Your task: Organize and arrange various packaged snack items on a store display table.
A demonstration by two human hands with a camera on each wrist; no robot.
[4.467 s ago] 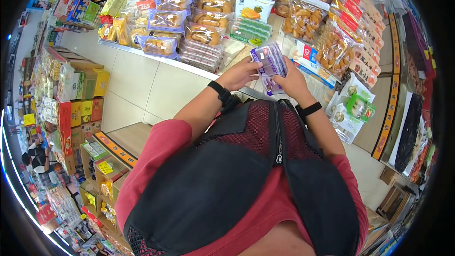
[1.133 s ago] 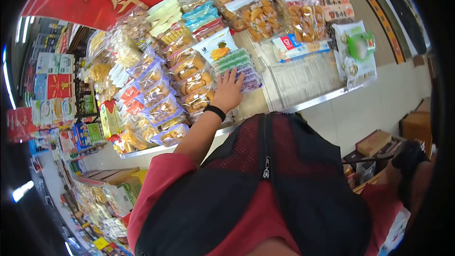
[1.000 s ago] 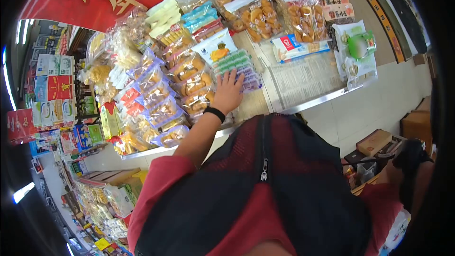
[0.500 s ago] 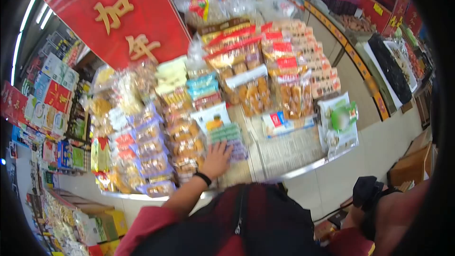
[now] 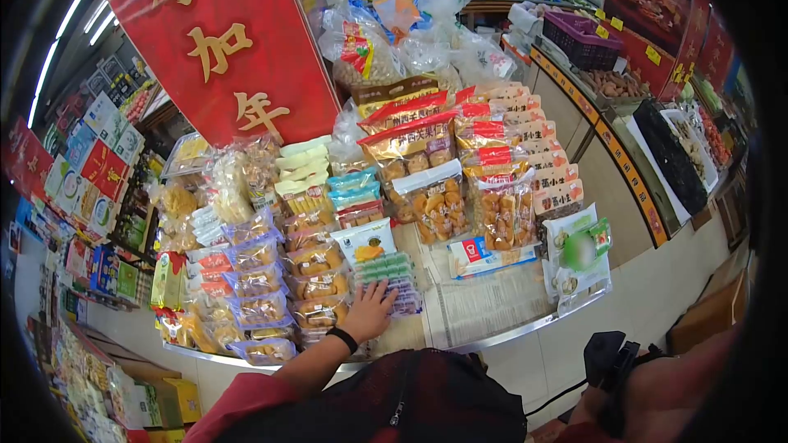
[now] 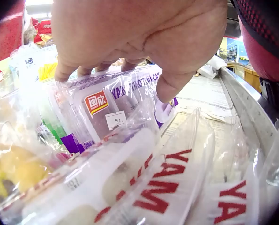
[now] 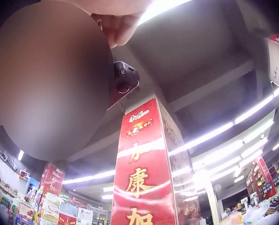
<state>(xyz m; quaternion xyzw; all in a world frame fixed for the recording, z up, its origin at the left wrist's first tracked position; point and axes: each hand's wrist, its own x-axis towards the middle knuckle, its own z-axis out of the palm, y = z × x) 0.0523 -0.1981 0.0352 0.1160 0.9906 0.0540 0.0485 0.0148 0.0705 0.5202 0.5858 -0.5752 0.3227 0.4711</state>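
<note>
My left hand (image 5: 367, 313) rests with spread fingers on a row of purple clear-wrapped packs of cakes (image 5: 407, 300) at the counter's front. In the left wrist view the front purple pack (image 6: 97, 105) reads "YAM" and bears a small price sticker (image 6: 115, 120). The left fingertips (image 6: 85, 70) lie along its top, while the thumb (image 6: 169, 88) touches its right end. Green packs (image 5: 386, 269) lie right behind. My right hand (image 7: 118, 30) is raised close to a head-worn camera (image 7: 126, 79); only some bent fingers show, and what they touch is hidden.
Bagged pastries (image 5: 261, 309) in purple wrappers stand in rows to the left. Bags of small brown pastries (image 5: 439, 205) stand behind newspaper (image 5: 492, 303) on the counter. A white bag with a green label (image 5: 581, 250) lies at the right corner. A red sign (image 5: 222, 49) rises behind.
Earlier both hands held a purple pack in front of the body. Since then the left hand has come to rest on the row; the right has been raised. The head view has tilted up.
</note>
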